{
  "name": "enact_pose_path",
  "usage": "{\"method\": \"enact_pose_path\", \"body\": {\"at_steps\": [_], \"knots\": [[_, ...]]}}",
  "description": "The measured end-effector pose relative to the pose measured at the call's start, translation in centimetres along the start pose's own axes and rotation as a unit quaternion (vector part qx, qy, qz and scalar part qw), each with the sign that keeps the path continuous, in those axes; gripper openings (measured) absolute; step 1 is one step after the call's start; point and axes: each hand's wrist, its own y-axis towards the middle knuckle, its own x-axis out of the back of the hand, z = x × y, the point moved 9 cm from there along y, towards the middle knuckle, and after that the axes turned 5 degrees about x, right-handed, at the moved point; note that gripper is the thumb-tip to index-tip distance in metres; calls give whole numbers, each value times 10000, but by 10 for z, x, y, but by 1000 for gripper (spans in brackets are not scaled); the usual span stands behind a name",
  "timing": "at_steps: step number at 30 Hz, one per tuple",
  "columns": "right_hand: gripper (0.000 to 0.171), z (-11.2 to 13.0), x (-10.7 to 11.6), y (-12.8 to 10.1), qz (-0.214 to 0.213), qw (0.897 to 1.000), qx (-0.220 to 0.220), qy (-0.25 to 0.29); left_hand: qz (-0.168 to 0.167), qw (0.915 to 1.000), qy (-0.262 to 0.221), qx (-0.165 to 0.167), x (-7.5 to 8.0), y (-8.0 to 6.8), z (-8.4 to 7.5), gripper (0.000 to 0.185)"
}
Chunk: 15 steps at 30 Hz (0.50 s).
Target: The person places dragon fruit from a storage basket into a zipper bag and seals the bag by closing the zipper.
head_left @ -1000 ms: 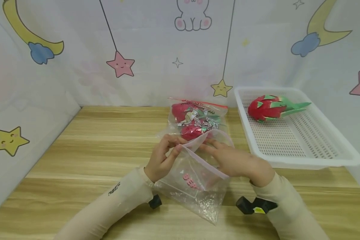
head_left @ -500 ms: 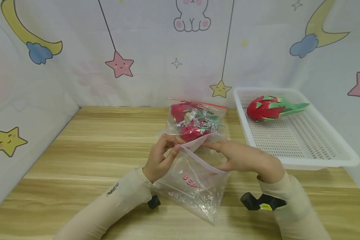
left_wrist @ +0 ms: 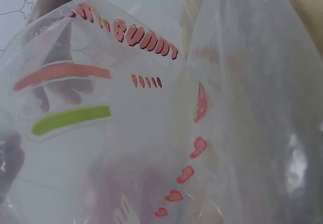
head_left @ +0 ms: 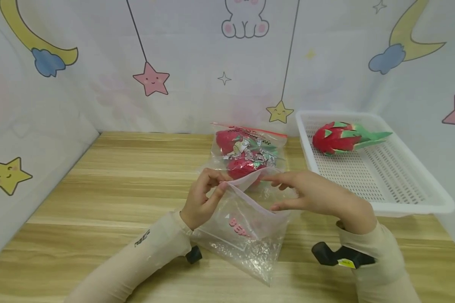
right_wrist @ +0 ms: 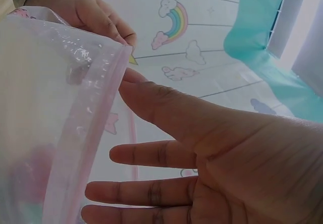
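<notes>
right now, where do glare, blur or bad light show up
Head view: glints on the clear bag; left wrist: a pink shape blurred near the bottom; right wrist: the right hand looks dim, with a bright strip at upper right.

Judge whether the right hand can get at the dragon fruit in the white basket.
Probably yes: the right hand seems to grip nothing, and the dragon fruit lies uncovered in the open white basket; only its rim stands between.
</notes>
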Motion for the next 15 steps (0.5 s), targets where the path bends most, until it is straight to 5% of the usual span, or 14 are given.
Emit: {"method": "enact_pose_path", "body": {"at_steps": [15], "knots": [[73,3,7,-2,-55,9999,95,-14,-56,9999,-86,-55,3,0,1,41]]}}
